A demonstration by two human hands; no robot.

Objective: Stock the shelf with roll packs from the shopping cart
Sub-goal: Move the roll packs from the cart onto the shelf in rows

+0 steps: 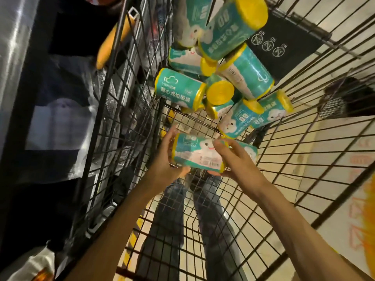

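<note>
Down inside the black wire-mesh shopping cart [284, 165], a person's two bare hands close on one teal plastic-wrapped roll pack with yellow ends and a white cloud cartoon [197, 153]. It lies on its side, crosswise between the hands, low in the basket near the mesh floor. The left hand [166, 159] cups its left end, fingers [172, 131] curled up over the top edge and the thumb seemingly under the bottom edge. The right hand [235, 159] wraps the right part, fingers [221, 146] bent over the front of the wrapper, with the thumb apparently below. So both sets of fingers are holding the pack, neither spread wide nor idle. A grip at both ends probably suits the slick wrapper and keeps the cylinder from rolling or slipping as it comes out.

Just behind the right hand a second matching teal pack [248, 152] peeks out; whether the fingers touch it I cannot tell. Farther up the basket, a heap of matching teal and yellow roll packs [223, 82] is tumbled against the cart's far end and left wall, lying at all angles as loose cylinders do when tipped in. One with large white lettering [178, 88] rests against the left wall.

To the left, beyond the mesh, dark shelving with clear plastic-wrapped goods [56, 122] is visible; that is presumably where the pack belongs, so the lift out of the cart is the step in hand.
</note>
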